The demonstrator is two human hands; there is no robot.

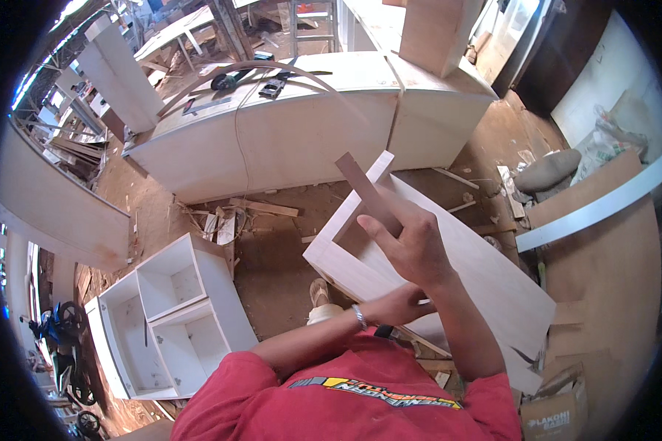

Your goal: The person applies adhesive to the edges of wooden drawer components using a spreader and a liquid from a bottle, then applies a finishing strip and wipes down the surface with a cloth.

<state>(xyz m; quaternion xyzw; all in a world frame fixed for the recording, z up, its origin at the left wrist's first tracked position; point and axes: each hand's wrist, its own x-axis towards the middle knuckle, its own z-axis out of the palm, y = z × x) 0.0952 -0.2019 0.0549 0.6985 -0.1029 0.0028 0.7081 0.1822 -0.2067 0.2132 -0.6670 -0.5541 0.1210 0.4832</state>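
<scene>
You are standing in a woodworking shop, most likely one for furniture: the brown floor (272,251) around you is strewn with wood scraps (268,208), and box-shaped pieces stand on every side. A pale wooden box (485,253) lies right before you, a white cabinet (226,298) with open compartments sits to your left, and a power tool (224,81) rests on the long pale unit (287,158) ahead. Further off you have a ladder (293,33) and piled strips of timber (81,151) (plus a motorbike (66,367), parked indoors or nearly so).
</scene>
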